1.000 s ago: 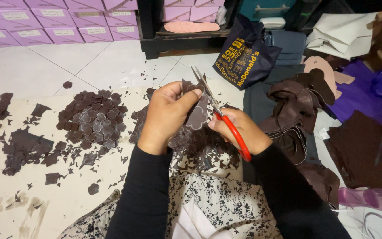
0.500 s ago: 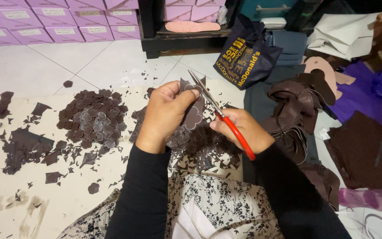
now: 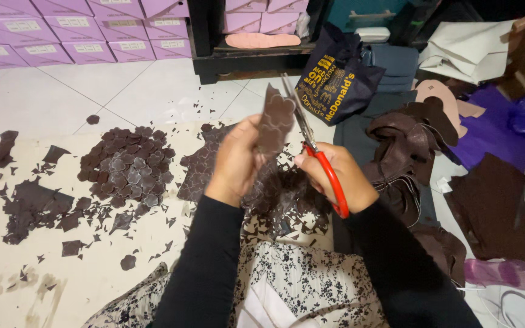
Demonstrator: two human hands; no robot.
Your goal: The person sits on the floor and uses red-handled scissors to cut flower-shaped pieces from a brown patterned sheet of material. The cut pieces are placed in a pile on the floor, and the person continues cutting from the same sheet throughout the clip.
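My left hand [image 3: 237,159] holds up a dark brown leather piece [image 3: 275,120] stamped with flower shapes. My right hand [image 3: 334,176] grips red-handled scissors [image 3: 315,153], whose blades run up along the right edge of that piece. Below the hands lies a heap of brown offcuts [image 3: 287,200]. To the left sits a pile of cut-out brown flower shapes [image 3: 126,167] on a pale sheet [image 3: 62,267] spread on the floor.
Brown scraps [image 3: 28,203] litter the sheet at left. A dark tote bag [image 3: 335,79] stands behind the hands. Folded brown leather [image 3: 408,152] and purple material [image 3: 493,130] lie at right. Lilac boxes [image 3: 62,36] line the back wall beside a black shelf [image 3: 244,58].
Both hands have risen, lifting the leather piece and scissors higher. The piece now stands more upright with the blades along its right edge.
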